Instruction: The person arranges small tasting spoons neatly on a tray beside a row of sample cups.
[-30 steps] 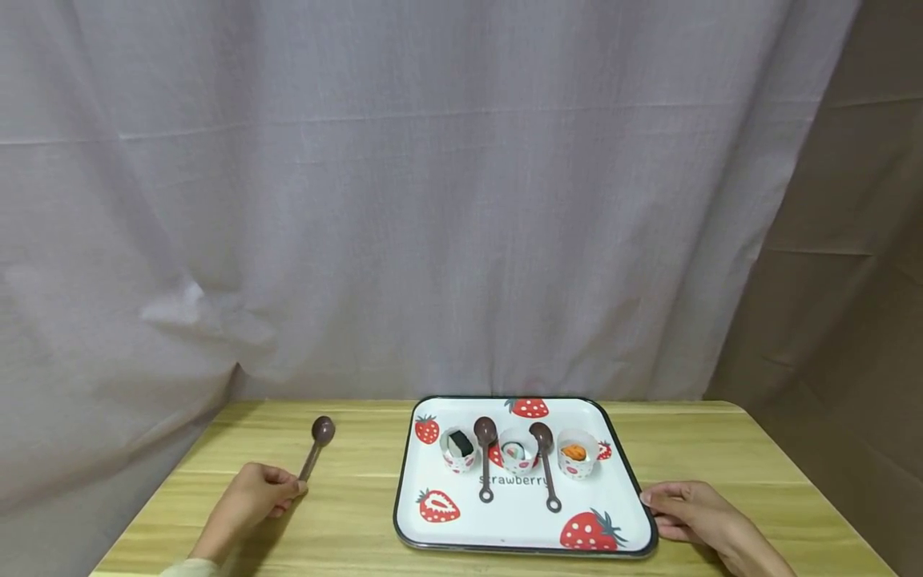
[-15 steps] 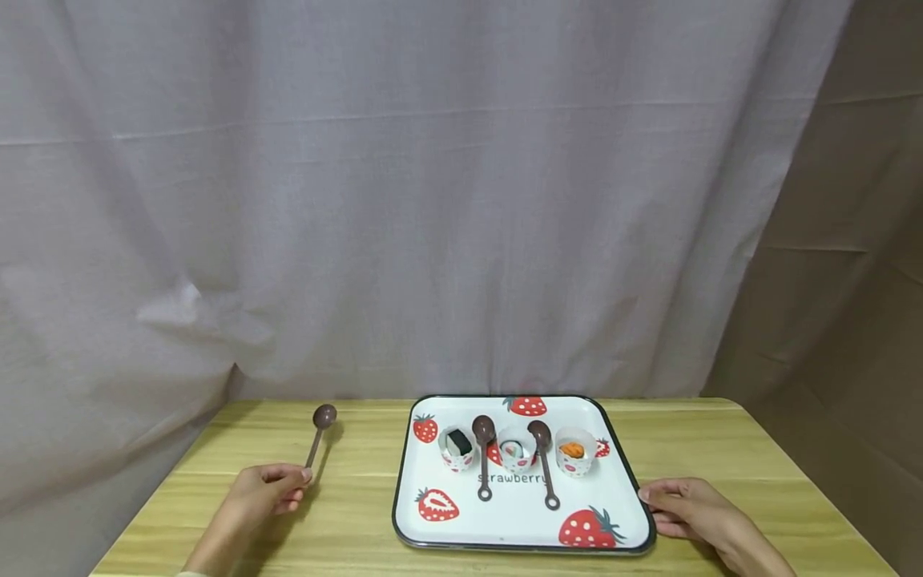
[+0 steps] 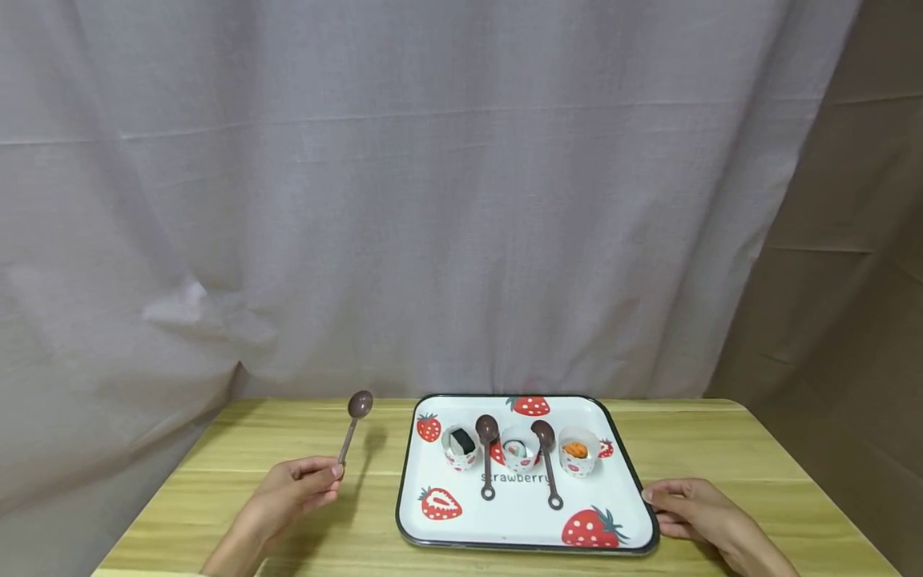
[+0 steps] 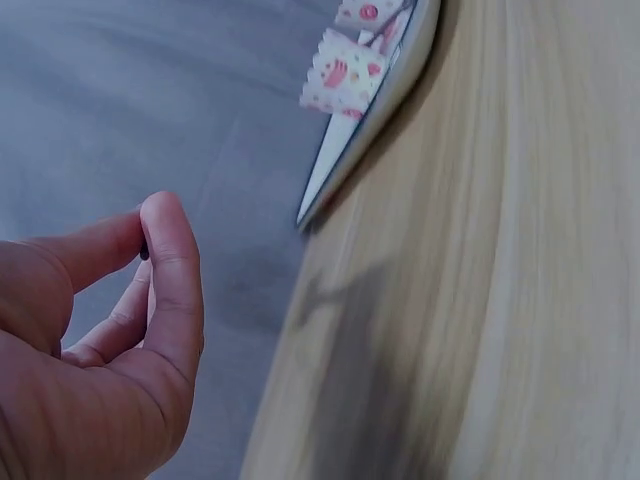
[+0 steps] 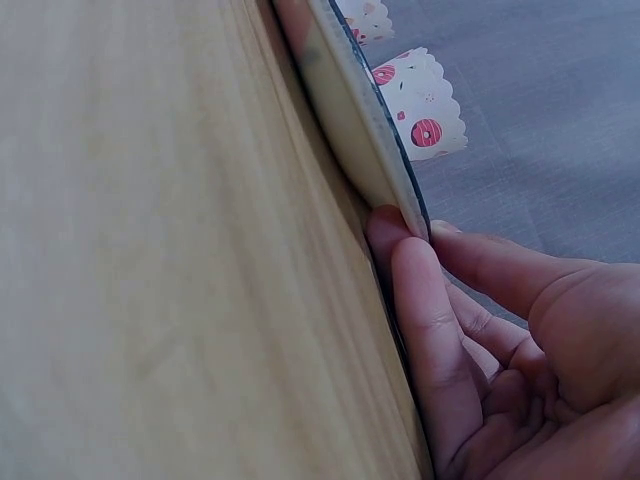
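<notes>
Between thumb and forefinger my left hand (image 3: 296,490) pinches the handle end of a brown spoon (image 3: 355,417), bowl up, above the table left of the tray; its shadow falls on the wood. In the left wrist view the fingers hide nearly all of the spoon. My right hand (image 3: 695,513) grips the right rim of a white strawberry-print tray (image 3: 519,525), thumb on top and fingers under the edge, as the right wrist view shows. On the tray lie two more brown spoons, a left one (image 3: 487,457) and a right one (image 3: 548,465), among three paper cups.
The left cup (image 3: 461,461) holds a black-and-white sushi piece, the middle cup (image 3: 517,463) a roll piece, the right cup (image 3: 579,465) an orange-topped piece. The wooden table (image 3: 721,449) extends around the tray. A grey curtain (image 3: 461,200) hangs behind it.
My left hand has lifted the spoon off the table and carried it to the right, toward the tray. My right hand keeps its hold on the tray rim.
</notes>
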